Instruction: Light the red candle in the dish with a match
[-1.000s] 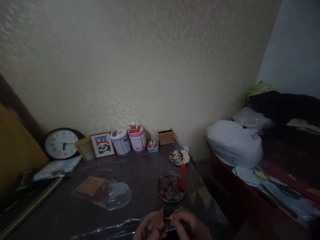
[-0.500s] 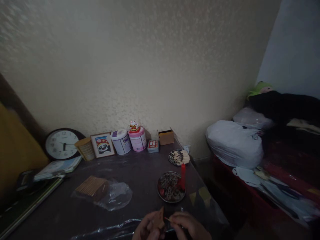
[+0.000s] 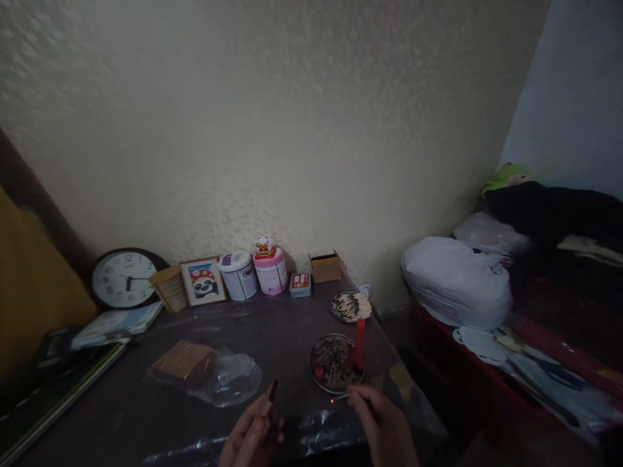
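A dark table (image 3: 272, 331) under clear plastic fills the lower half of the view, with a wall behind it and a red-covered bed at three o'clock carrying a white plastic bag (image 3: 455, 280). Along the table's far edge, from ten towards twelve o'clock, stand a round wall clock (image 3: 124, 279), a framed panda picture (image 3: 203, 281), a white canister (image 3: 238, 275) and a pink canister (image 3: 270, 269), then a small open cardboard box (image 3: 325, 265). At eight o'clock a stack of thin wooden sticks (image 3: 182, 359) lies on a crumpled clear bag. Near five o'clock sits a round metal dish (image 3: 331, 374) of dark bits with a red candle (image 3: 359, 343) standing upright at its right rim, and beyond it a smaller plate of matchsticks (image 3: 350, 306). At six o'clock, the left hand (image 3: 253, 438) is closed around a matchbox (image 3: 269, 396), held tilted on edge. Just beside it, apart, the right hand (image 3: 382, 425) pinches a match (image 3: 341, 397) whose tip glows orange, pointing towards nine o'clock, close below the dish.
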{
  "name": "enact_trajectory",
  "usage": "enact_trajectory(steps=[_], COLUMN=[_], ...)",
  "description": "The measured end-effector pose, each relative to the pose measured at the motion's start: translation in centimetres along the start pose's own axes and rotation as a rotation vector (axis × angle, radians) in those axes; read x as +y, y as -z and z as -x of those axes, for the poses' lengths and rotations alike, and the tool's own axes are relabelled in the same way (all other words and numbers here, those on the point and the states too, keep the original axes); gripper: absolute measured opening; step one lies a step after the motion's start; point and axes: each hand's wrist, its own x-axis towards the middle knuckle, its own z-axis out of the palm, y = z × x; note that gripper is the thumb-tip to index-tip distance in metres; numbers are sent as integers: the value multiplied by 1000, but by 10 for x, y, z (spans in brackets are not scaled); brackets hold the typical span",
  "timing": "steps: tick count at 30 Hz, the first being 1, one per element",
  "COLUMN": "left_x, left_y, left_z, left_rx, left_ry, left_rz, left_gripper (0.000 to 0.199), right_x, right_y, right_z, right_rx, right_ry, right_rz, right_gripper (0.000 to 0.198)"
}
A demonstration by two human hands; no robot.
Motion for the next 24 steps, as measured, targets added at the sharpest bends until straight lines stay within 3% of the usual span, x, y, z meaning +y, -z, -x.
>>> enact_trajectory(steps=[4,9,13,18,24], left_x=[3,14,10,2,9], left_y=[5,6,12,21,20], left_z=[-5,-8,-12,-17,-16], left_rx=[108,61,138,160,164], left_ry=[-22,86,48,39,35], left_rz=[28,-31,-18,-9,-4], left_gripper=[32,27,18,23,31], right_x=[0,0,8,17,27], right_y=[-1,1,-1,-12,-15], right_z=[-5,-8,-4,1,0], right_rx=[37,81,46,175,140], right_ry=[41,34,56,93,-14], right_rz=[-10,-39,-131,-242,-197], right_gripper=[26,32,29,30,27])
